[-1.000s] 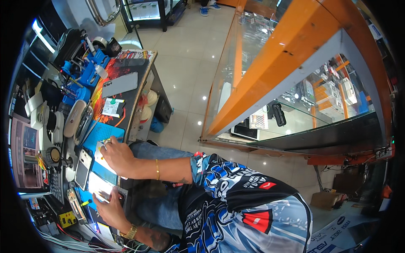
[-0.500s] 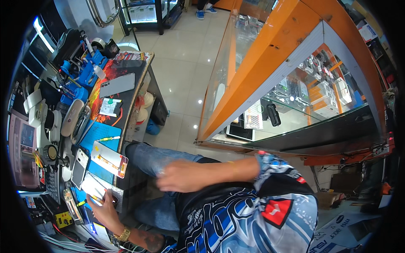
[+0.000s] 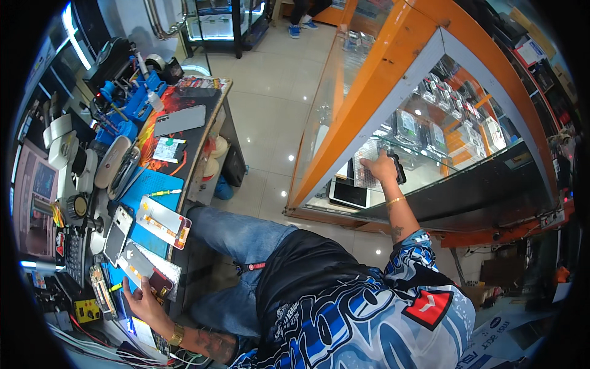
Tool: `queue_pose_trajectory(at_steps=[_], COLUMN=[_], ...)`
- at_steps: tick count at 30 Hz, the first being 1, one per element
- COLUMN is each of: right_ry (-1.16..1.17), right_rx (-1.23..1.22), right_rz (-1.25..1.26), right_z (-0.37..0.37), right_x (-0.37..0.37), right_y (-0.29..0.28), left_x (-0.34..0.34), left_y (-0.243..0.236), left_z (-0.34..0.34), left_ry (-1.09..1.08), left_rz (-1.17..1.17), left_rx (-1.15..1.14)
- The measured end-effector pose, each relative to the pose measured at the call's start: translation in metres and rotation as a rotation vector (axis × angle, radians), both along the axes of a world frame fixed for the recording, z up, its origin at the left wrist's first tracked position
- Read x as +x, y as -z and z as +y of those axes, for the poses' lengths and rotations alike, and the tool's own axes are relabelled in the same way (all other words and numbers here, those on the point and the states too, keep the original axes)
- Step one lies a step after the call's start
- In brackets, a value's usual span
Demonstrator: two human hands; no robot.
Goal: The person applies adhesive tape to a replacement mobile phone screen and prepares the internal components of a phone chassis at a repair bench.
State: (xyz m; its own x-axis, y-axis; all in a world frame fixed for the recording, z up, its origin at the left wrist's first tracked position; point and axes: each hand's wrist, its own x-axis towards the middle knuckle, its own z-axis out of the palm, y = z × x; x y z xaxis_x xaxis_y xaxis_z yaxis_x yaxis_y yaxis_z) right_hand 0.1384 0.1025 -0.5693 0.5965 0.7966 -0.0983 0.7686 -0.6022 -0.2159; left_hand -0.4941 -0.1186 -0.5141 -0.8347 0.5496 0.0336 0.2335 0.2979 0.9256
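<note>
Left hand [image 3: 147, 310]: parted fingers at edge of phone screen panel [image 3: 139, 263] | right hand [image 3: 382, 167]: inside display case [image 3: 359, 115], at pale sheet [image 3: 365, 179], grip cannot be told | tablet [image 3: 349, 194] just nearer; glass shelf [image 3: 435, 161] in the way beyond | phone [image 3: 117, 237] ahead of left hand

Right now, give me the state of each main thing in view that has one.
Left hand: at the desk, fingertips at a grey panel; grip unclear.
Right hand: inside the display case; grip unclear.
Display case: open toward the person.
White-framed tablet: lying flat, screen dark.
Panel with orange ribbon: lying partly on the blue mat.
Monitor: lit.
</note>
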Motion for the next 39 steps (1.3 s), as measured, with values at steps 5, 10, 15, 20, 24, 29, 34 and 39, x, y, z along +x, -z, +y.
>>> queue_pose_trajectory(at_steps=[5, 10, 15, 20, 24, 29, 34, 39], right_ry=[0.016, 0.074, 0.082, 0.094, 0.125, 0.18, 0.204, 0.253], right_rx=[0.157, 0.179, 0.189, 0.289, 0.398, 0.645, 0.947, 1.185], right_rz=[0.171, 0.228, 0.132, 0.178, 0.317, 0.71, 0.915, 1.015], right_z=[0.007, 0.001, -0.002, -0.005, -0.006, -0.001, 0.004, 0.005], right_x=[0.028, 0.028, 0.004, 0.03, 0.051, 0.059, 0.059, 0.048], right_y=[0.028, 0.017, 0.016, 0.022, 0.031, 0.032, 0.012, -0.017], left_x=[0.0, -0.007, -0.008, 0.002, -0.005, -0.004, -0.011, -0.014], left_y=[-0.006, -0.007, -0.005, -0.014, -0.009, -0.005, 0.0, 0.003], left_z=[-0.012, -0.021, -0.022, -0.02, -0.021, -0.021, -0.023, -0.024], left_ry=[0.058, 0.024, 0.035, 0.025, 0.033, 0.003, -0.028, -0.031], left_rz=[-0.147, -0.276, -0.267, -0.287, -0.281, -0.241, -0.239, -0.22], left_rx=[0.23, 0.259, 0.281, 0.256, 0.224, 0.247, 0.25, 0.281])
